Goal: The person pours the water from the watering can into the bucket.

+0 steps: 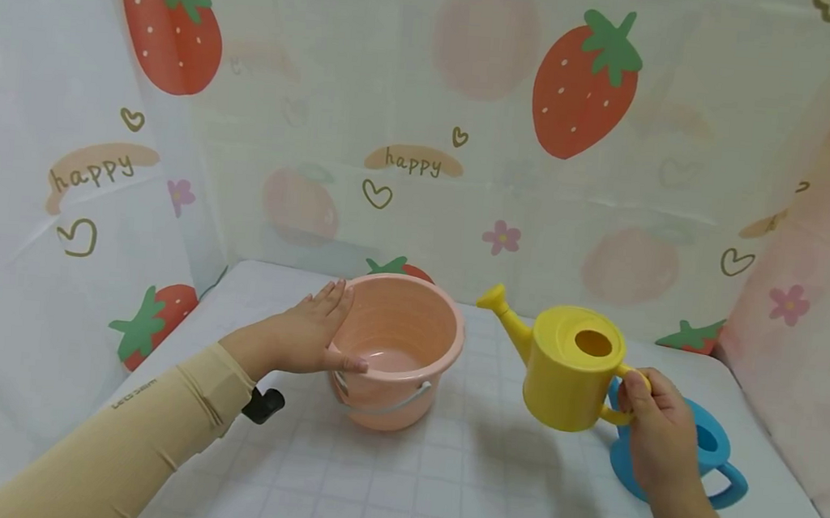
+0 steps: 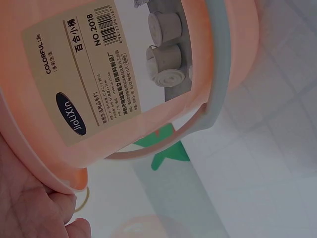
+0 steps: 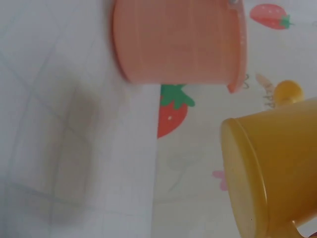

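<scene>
A pink bucket with a pale grey handle stands upright on the table. My left hand rests on its left rim, fingers stretched along the edge and thumb across the front. In the left wrist view, a printed label covers part of the bucket's side. My right hand grips a yellow watering can by its handle, holding it above the table. The can is nearly level, its spout pointing left towards the bucket. Inside the can is too dark to see.
A blue watering can stands on the table at the right, partly hidden behind my right hand. The white gridded table ends at a back wall cloth printed with strawberries. Similar cloth hangs at both sides.
</scene>
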{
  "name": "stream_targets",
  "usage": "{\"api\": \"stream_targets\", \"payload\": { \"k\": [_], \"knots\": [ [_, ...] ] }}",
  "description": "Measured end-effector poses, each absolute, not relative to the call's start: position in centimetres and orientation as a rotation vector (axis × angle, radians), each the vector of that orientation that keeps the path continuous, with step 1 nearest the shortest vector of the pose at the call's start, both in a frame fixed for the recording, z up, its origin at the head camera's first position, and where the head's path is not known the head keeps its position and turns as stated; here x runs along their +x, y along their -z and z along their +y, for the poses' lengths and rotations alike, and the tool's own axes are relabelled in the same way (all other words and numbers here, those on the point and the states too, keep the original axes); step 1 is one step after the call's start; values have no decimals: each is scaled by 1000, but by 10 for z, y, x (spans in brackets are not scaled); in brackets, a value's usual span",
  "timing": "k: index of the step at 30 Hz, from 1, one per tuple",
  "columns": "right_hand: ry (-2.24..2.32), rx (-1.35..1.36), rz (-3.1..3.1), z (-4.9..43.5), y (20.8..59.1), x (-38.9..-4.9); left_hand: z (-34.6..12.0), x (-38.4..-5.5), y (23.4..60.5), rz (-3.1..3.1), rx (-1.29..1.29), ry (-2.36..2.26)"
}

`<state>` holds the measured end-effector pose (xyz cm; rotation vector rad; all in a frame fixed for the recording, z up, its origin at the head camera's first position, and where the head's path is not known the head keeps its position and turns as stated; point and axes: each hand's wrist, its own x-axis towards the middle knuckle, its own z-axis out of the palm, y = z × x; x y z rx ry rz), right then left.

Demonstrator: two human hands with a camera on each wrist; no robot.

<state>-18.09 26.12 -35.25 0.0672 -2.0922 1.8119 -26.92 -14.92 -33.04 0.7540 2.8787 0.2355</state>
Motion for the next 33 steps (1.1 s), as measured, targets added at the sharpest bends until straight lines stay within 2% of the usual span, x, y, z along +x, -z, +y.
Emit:
{"api": "stream_targets", "payload": {
  "k": [21,33],
  "knots": [
    [-1925,149,-1972,246,321,-191,-149,-269,330,2884,762,-243],
    [-1810,264,-2061,250,311,-199,-150,-270,331,2892,751,-247]
  ]
}}
